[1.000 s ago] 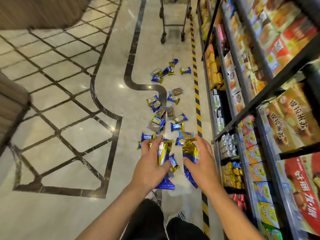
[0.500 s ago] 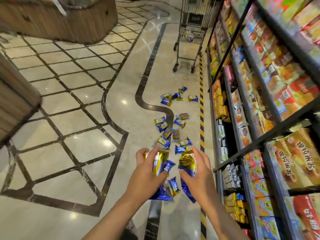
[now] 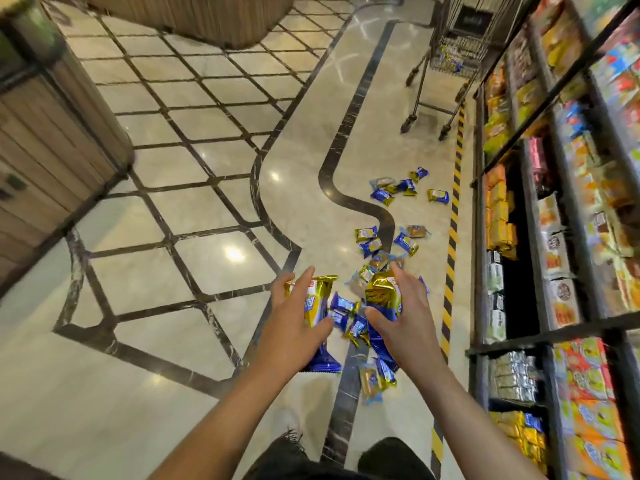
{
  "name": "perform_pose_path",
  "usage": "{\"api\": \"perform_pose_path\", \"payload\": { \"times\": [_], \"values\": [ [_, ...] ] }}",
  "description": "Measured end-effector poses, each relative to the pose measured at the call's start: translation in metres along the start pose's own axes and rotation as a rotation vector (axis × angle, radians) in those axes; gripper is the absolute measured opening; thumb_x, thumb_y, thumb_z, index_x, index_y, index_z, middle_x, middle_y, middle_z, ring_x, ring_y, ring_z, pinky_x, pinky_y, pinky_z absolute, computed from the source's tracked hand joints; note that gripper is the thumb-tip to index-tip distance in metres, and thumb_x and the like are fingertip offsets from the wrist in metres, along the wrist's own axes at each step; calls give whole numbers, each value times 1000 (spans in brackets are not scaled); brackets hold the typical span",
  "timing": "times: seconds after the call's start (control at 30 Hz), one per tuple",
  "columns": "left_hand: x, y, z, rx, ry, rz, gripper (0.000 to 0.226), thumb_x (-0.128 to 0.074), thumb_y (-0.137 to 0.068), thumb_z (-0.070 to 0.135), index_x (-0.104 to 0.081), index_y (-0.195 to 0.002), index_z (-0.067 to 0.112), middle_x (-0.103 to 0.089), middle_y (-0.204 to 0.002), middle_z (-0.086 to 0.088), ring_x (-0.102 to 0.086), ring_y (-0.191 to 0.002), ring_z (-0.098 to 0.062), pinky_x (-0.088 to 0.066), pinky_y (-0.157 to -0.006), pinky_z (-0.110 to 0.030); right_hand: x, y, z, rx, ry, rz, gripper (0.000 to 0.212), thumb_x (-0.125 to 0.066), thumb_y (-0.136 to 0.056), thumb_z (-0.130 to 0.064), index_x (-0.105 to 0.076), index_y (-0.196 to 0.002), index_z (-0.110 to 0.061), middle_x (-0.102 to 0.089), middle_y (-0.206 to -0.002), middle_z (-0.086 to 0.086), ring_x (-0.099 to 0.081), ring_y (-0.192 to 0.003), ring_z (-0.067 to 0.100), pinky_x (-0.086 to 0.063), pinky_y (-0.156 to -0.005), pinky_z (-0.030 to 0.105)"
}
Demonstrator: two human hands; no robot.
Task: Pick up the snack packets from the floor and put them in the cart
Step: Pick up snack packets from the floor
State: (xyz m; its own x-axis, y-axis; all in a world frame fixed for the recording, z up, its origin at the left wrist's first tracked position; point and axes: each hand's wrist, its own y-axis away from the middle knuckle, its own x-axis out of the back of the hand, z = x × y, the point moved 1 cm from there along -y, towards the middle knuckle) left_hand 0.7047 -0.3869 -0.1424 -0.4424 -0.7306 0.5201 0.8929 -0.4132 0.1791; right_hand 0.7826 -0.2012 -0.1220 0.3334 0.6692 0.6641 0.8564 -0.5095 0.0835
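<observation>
My left hand (image 3: 294, 323) grips a gold and blue snack bag (image 3: 317, 299) and a few small packets. My right hand (image 3: 405, 320) holds a crumpled gold and blue bag (image 3: 382, 294) against its palm. Small blue and gold snack packets (image 3: 372, 242) lie scattered on the floor ahead of my hands, with another group (image 3: 401, 187) farther on and a few (image 3: 375, 377) just below my hands. The wire shopping cart (image 3: 453, 60) stands at the far end of the aisle, with a few packets visible in its basket.
Snack shelves (image 3: 554, 237) run along the right side, edged by a yellow and black floor stripe (image 3: 452, 237). Wooden counters (image 3: 52, 133) stand at the left and the far back. My dark trouser legs show at the bottom edge.
My view has risen and tilted up, bringing the cart closer into sight. Both hands have lifted with their bags, away from the packets on the floor.
</observation>
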Motion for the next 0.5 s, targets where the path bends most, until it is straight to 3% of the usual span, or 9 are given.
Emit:
{"api": "perform_pose_path", "payload": {
  "times": [0.13,0.2,0.23,0.4,0.5],
  "values": [
    [25,-16,-12,38,31,23,83,-75,-85,29,-27,-151,39,-18,-144,15,-52,-112,-7,-50,-98,-28,-25,-16,-20,33,35,-44,81,-75,-85,-21,-30,-152,-32,-28,-155,-4,-22,-140,0,-25,-109,16],
    [36,-27,-15,47,42,47,82,-75,-85,28,-28,-152,37,-19,-143,14,-52,-112,-7,-50,-98,-28,-37,-29,-28,43,55,-70,82,-75,-85,-21,-29,-152,-33,-27,-154,-4,-20,-126,-13,-18,-94,-4],
    [42,-33,-17,51,42,58,82,-74,-85,28,-28,-152,36,-20,-143,13,-51,-112,-7,-50,-97,-27,-41,-37,-32,45,70,-88,82,-75,-85,-22,-28,-152,-33,-27,-153,-3,-20,-121,-15,-16,-88,-8],
    [68,-73,-25,85,22,92,80,-73,-87,29,-26,-152,38,-19,-144,13,-46,-110,-3,-37,-80,-1,-57,-94,-55,68,98,-136,80,-74,-86,-23,-29,-151,-34,-28,-152,-1,-24,-120,-9,-20,-91,2],
    [85,-107,-27,119,13,126,81,-73,-87,29,-26,-152,39,-20,-143,13,-46,-107,-2,-37,-76,-1,-68,-137,-71,78,85,-140,79,-74,-86,-23,-30,-151,-35,-28,-150,-2,-27,-130,3,-21,-93,9]
  ]
}}
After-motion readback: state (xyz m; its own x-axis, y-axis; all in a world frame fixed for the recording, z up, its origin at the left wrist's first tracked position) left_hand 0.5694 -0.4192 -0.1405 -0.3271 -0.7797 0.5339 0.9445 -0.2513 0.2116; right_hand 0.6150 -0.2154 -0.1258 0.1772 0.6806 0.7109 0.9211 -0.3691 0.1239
